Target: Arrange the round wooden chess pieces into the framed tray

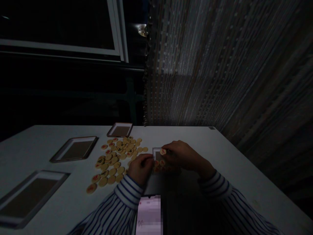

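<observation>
Red-marked xiangqi piece (163, 151) pinched over the tray (158, 157)

My right hand (183, 155) comes in from the tray's right, knuckles raised, wrist angled inward, thumb and fingertips closed on that piece above the tray. My left hand (140, 169) curls at the tray's left edge, fingers bent toward it; I cannot tell whether they grip anything. Striped sleeves (128, 192) cover both my forearms. Inside the tray, red-marked pieces (156, 163) sit at the end nearer me. Left of the tray spreads a loose heap of xiangqi pieces (116, 165), some black-marked. Three more trays (79, 149) lie farther left of it. A lit phone (149, 217) is nearer me than the tray; beyond the tray hangs a string curtain (190, 65).
</observation>
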`<action>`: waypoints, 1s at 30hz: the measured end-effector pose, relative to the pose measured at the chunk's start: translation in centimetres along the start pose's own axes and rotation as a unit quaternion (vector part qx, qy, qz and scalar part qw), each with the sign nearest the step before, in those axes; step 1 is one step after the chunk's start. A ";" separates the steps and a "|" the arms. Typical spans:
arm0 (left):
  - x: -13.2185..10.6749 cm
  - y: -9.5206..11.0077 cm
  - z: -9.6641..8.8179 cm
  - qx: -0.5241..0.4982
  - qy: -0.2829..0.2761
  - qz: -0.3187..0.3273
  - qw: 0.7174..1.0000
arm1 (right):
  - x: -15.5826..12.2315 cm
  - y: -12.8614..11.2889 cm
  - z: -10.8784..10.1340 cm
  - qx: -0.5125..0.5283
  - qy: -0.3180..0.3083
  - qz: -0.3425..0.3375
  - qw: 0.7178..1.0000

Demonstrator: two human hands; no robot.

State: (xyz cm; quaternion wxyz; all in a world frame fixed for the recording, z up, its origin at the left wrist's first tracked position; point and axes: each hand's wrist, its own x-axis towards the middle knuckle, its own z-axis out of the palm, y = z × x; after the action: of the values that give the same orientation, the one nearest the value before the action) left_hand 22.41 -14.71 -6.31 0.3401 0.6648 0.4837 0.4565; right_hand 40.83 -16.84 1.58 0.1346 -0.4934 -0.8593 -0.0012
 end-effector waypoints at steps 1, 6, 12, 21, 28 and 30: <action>0.0 -0.1 0.0 0.026 -0.003 0.025 0.999 | 0.0 0.1 -0.1 -0.004 -0.006 0.007 1.000; 0.0 -0.5 0.0 0.087 -0.030 0.084 0.992 | -0.2 0.4 -0.3 -0.029 -0.045 0.030 0.998; -0.1 -0.7 -0.1 0.126 -0.055 0.109 0.985 | -0.3 0.8 0.0 -0.053 -0.112 0.056 0.991; -0.2 -0.5 -0.1 0.172 -0.069 0.121 0.975 | -0.5 2.1 1.5 -0.056 -0.148 0.036 0.987; -0.2 -0.8 0.0 0.181 -0.083 0.124 0.972 | -0.6 2.0 1.7 -0.054 -0.153 0.022 0.987; -0.2 -0.9 0.0 0.184 -0.090 0.123 0.971 | -0.5 2.0 1.8 -0.057 -0.156 0.021 0.986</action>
State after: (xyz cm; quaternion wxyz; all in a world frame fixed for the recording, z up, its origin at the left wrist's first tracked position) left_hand 22.06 -14.60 -7.12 0.1951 0.8087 0.4414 0.3363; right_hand 42.34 -16.05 -0.55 -0.0292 -0.5123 -0.8578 0.0296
